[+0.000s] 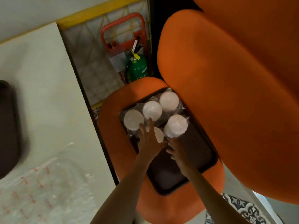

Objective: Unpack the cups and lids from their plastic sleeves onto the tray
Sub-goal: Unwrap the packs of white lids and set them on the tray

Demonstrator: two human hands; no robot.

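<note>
A dark tray (199,143) lies on an orange chair seat (113,139). Several white stacks of cups and lids stand upright at its far end, with clear plastic sleeves around them: one stack at the left (133,119), two behind (152,110) (169,99), one at the right (177,125). My left hand (148,139) stretches with straight fingers over a smaller white stack (159,135) and partly hides it. My right hand (175,150) hovers with spread fingers just below the right stack, holding nothing.
The chair's orange back (226,78) rises to the right of the tray. A white table (40,94) on the left carries a dark object (8,126) and a clear plastic bag with red print (40,191). A green fire extinguisher (137,67) stands behind the chair.
</note>
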